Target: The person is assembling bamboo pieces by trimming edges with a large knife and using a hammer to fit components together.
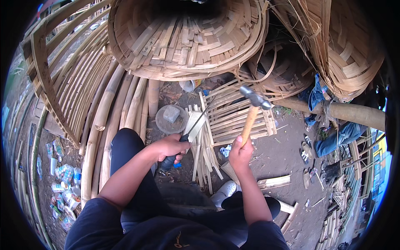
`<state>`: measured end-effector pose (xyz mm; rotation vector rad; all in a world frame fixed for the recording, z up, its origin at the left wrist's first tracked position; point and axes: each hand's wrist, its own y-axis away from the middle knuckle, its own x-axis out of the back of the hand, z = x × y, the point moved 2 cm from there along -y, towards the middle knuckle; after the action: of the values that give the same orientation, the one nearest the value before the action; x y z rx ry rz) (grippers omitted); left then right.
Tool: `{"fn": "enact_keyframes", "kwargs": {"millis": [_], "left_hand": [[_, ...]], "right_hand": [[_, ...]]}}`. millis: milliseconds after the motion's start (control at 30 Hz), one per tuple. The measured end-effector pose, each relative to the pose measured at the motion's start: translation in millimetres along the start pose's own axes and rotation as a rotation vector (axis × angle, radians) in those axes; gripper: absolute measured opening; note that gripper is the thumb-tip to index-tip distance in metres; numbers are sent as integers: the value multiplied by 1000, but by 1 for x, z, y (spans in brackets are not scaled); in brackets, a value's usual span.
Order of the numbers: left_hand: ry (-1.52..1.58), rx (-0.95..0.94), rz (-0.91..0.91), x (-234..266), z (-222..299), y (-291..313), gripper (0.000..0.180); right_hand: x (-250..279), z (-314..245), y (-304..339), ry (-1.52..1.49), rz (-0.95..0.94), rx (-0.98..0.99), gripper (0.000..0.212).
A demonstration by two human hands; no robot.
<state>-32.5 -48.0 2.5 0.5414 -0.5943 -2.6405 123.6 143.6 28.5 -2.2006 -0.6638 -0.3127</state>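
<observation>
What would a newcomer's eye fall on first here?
Probably the huge woven basket filling the top centre. Just below, right of the middle, the right hand holds up a wooden-handled hammer, while the left hand grips a slender dark-handled tool nearer the centre. At the far left, discarded plastic cups litter the ground.

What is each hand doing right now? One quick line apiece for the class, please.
Left hand: closed, holding a dark-handled tool.
Right hand: closed, holding a hammer by its wooden handle.
</observation>
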Motion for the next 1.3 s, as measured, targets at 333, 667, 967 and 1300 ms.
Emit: {"fn": "enact_keyframes", "kwargs": {"millis": [333,667,967,1300], "left_hand": [[40,52,117,12,3,8,22],[-116,77,-54,-8,0,-7,26],[-160,68,-9,-8,-4,6,31],[-322,51,-101,-23,0,12,35]], "right_hand": [[37,-41,-40,-58,18,-11,33],[-27,35,28,249,-368,-56,27],[35,-41,-46,-164,72,111,29],[11,23,-1,383,-372,-148,32]]}}
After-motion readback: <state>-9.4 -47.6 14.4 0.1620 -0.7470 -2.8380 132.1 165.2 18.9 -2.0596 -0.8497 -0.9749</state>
